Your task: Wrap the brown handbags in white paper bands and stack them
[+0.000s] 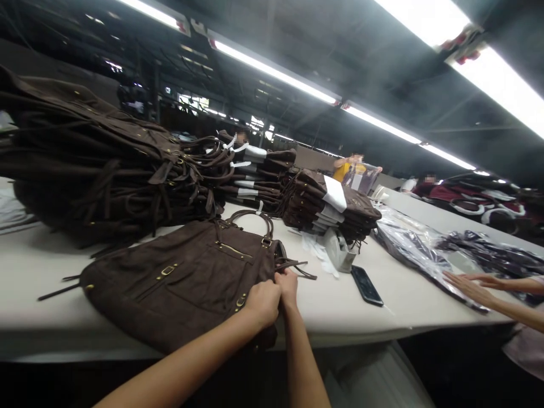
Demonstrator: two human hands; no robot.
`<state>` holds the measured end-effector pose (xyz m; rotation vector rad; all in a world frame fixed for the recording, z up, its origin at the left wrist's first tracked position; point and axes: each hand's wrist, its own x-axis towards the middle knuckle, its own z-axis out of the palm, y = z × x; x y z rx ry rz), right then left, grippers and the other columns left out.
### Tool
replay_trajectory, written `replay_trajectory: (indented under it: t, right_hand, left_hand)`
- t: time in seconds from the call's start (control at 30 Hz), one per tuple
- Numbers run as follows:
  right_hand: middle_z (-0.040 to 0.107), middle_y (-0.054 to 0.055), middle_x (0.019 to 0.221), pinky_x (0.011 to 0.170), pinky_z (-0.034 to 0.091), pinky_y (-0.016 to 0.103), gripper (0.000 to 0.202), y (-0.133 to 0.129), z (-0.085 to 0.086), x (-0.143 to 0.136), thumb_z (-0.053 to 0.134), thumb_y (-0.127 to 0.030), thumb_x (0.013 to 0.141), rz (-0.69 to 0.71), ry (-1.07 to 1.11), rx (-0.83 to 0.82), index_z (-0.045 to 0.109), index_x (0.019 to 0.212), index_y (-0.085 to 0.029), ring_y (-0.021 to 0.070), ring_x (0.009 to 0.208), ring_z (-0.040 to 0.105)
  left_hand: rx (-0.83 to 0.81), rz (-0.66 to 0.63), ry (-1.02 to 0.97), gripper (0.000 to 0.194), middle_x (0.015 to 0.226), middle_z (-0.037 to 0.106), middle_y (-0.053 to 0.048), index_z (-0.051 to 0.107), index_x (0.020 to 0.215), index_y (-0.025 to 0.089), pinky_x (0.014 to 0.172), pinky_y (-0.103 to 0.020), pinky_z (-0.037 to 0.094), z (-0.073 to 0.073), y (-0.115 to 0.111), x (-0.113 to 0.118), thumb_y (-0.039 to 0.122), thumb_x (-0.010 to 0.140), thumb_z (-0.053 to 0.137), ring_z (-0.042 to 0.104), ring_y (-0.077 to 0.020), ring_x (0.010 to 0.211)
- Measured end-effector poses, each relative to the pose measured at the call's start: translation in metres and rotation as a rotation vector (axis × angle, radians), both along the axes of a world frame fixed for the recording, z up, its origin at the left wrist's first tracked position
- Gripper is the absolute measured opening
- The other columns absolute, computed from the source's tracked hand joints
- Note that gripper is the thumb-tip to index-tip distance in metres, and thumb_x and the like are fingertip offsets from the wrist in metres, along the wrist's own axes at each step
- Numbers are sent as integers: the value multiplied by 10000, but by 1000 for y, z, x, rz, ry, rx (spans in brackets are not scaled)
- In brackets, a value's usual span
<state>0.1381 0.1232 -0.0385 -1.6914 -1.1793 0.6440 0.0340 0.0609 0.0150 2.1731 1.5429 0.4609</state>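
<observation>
One long, pale table (335, 314) carried everything within reach. On its left rose a high pile of dark bags (106, 147), laid flat one upon another, presumably to save room.

In front of that pile, at the table's near edge, lay a single brown bag (182, 277), front face up, probably so that its buckles and zip could be got at. Its long axis ran roughly left to right along the edge, a little aslant; its looped handles (255, 214) pointed away from the person, towards the far right.

Beyond its right end sat a neat stack of folded bags (312, 190), each with a white paper band, likely meant to keep them tidy. Farther right, clear-wrapped goods (408, 241) lay under a co-worker's flattened hands (471, 286).

The person's left hand (264, 301) was clenched on the brown bag's right side. Just beside it, touching, the right hand (288, 288) pinched the same edge; the fingertips were hidden. Working together there may have kept that side taut.

Smaller still, a tape dispenser (339, 252) stood by the folded stack, and a dark phone (366, 286) lay near it.
</observation>
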Motion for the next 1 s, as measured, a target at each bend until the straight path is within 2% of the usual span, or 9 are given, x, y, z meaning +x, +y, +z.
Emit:
replay_trajectory:
  t: [0.07, 0.13, 0.27, 0.4, 0.53, 0.6, 0.7, 0.8, 1.0]
  right_hand:
    - [705, 56, 798, 717, 461, 286, 204, -3, 8, 6, 604, -226, 665, -3, -95, -24, 687, 850, -204, 237, 816, 649]
    - [702, 99, 880, 774, 445, 334, 226, -13, 16, 10, 634, -236, 674, -54, -182, -28, 678, 893, -199, 280, 897, 641]
    - [685, 130, 956, 787, 422, 344, 246, -39, 21, 10, 539, -380, 843, -168, -348, 109, 633, 960, -186, 268, 883, 626]
    - [669, 69, 692, 651, 422, 299, 463, -38, 19, 13, 396, -537, 912, 56, -208, 33, 606, 668, -205, 214, 664, 616]
    - [605, 48, 550, 579, 403, 278, 525, -14, 26, 12, 471, -602, 857, 166, -206, -61, 538, 515, -208, 200, 575, 590]
    - [588, 53, 526, 592, 399, 284, 479, 0, 31, 4, 600, -569, 784, 150, -304, -47, 509, 481, -210, 213, 590, 591]
    - [655, 78, 644, 643, 411, 282, 272, 16, 31, -13, 732, -381, 690, 119, -335, 17, 572, 577, -193, 234, 697, 621]
    - [684, 69, 726, 646, 423, 258, 149, 24, 22, -22, 647, -298, 760, 107, -284, 38, 609, 681, -177, 210, 727, 625]
    - [661, 61, 699, 597, 426, 255, 331, 19, 4, -9, 392, -352, 924, -9, -271, -9, 581, 725, -165, 191, 667, 590]
  left_hand:
    - [20, -7, -24, 322, 984, 676, -155, 691, 991, 139, 887, -338, 484, -5, -1, -11, 57, 746, 498, 644, -275, 990]
    - [53, -22, -64, 403, 997, 675, -111, 671, 1067, 166, 897, -292, 474, -11, -4, -21, 45, 741, 468, 635, -235, 1004]
    - [97, -55, -135, 474, 991, 666, -68, 637, 1148, 182, 871, -223, 467, -21, -8, -29, 43, 740, 440, 630, -176, 977]
    - [97, -71, -142, 448, 977, 661, -75, 638, 1131, 181, 843, -256, 478, -25, -7, -26, 66, 741, 450, 635, -203, 951]
    - [91, -98, -139, 470, 980, 659, -90, 618, 1158, 167, 838, -297, 484, -24, -8, -24, 69, 724, 467, 639, -232, 933]
    - [105, -118, -153, 455, 980, 653, -83, 616, 1142, 174, 847, -296, 482, -24, -11, -24, 66, 726, 465, 635, -226, 932]
    - [142, -116, -208, 355, 1018, 639, -84, 631, 1036, 169, 865, -283, 474, -26, -14, -25, 63, 748, 453, 625, -211, 951]
    - [159, -107, -250, 279, 991, 629, -91, 634, 1000, 154, 842, -284, 478, -28, -13, -26, 101, 819, 429, 625, -202, 912]
    - [142, -273, -206, 341, 1038, 599, -101, 595, 1178, 177, 866, -344, 506, -24, -27, -32, 334, 934, 415, 614, -225, 945]
